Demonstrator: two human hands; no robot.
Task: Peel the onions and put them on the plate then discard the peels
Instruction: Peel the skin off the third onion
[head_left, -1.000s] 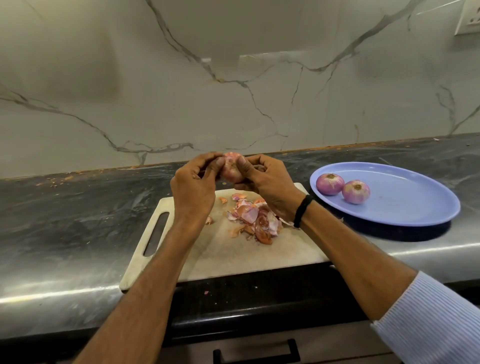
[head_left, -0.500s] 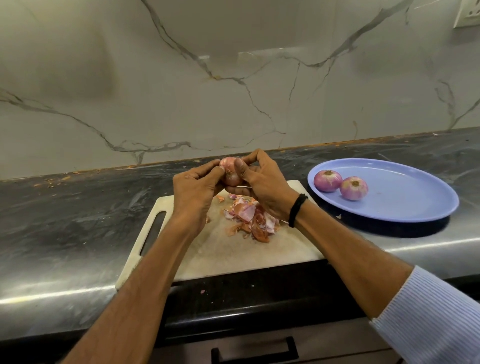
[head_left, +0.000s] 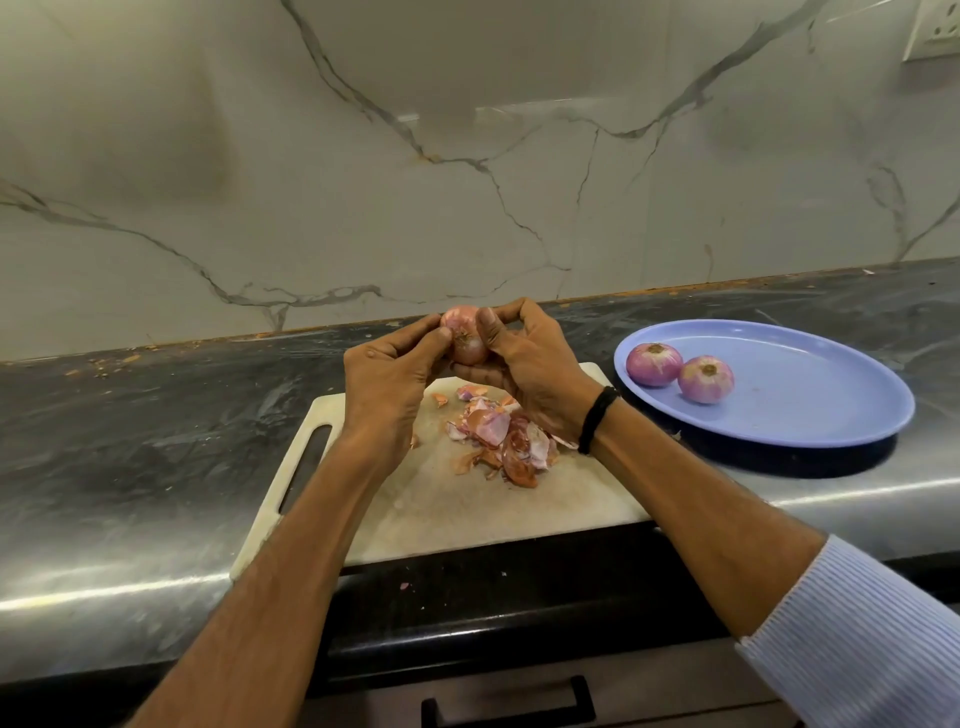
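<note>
Both the left hand (head_left: 387, 379) and right hand (head_left: 530, 364) pinch an onion (head_left: 466, 335) above the board (head_left: 467, 499), where peels (head_left: 498, 441) lie, while two peeled onions (head_left: 678, 371) sit on the plate (head_left: 831, 410).

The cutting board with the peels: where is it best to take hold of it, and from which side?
Probably by the handle slot at the left end of the cutting board, coming from the left: the slot is open and bare, while the peels lie heaped toward the right.
</note>
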